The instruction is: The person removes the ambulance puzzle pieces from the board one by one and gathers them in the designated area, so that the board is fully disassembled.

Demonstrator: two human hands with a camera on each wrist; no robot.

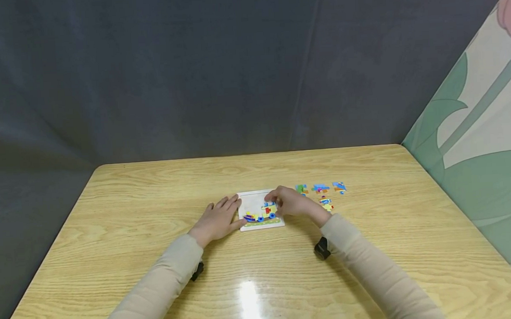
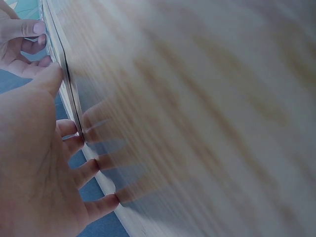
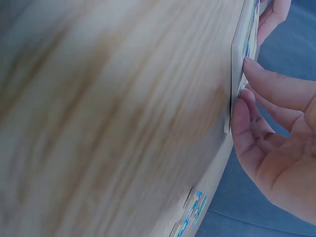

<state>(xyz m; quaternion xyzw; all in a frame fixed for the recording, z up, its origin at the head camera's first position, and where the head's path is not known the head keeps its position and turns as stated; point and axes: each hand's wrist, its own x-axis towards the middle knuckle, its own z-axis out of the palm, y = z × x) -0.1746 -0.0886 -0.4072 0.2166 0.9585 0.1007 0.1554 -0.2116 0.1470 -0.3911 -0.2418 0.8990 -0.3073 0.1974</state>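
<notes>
A white-framed jigsaw board [image 1: 250, 198] lies on the table, its lower part filled with a picture of a yellow vehicle with blue wheels. My left hand [image 1: 218, 220] rests spread at the board's left side, thumb by the lower left corner and fingertips along the edge. Over the right part of the picture, my right hand [image 1: 290, 201] bends its thumb and fingers round a puzzle piece [image 1: 268, 205] at the board's surface. In the right wrist view the right thumb [image 3: 276, 86] touches the board's face, and curled fingers sit at its near edge.
Right of the board lie several loose puzzle pieces, among them a green-and-blue one [image 1: 301, 188], a blue-and-orange one [image 1: 339, 187] and a yellow one [image 1: 326, 204]. The wooden table [image 1: 153, 193] meets a dark curtain [image 1: 191, 86] behind and a flower-patterned panel [image 1: 489, 142] on the right.
</notes>
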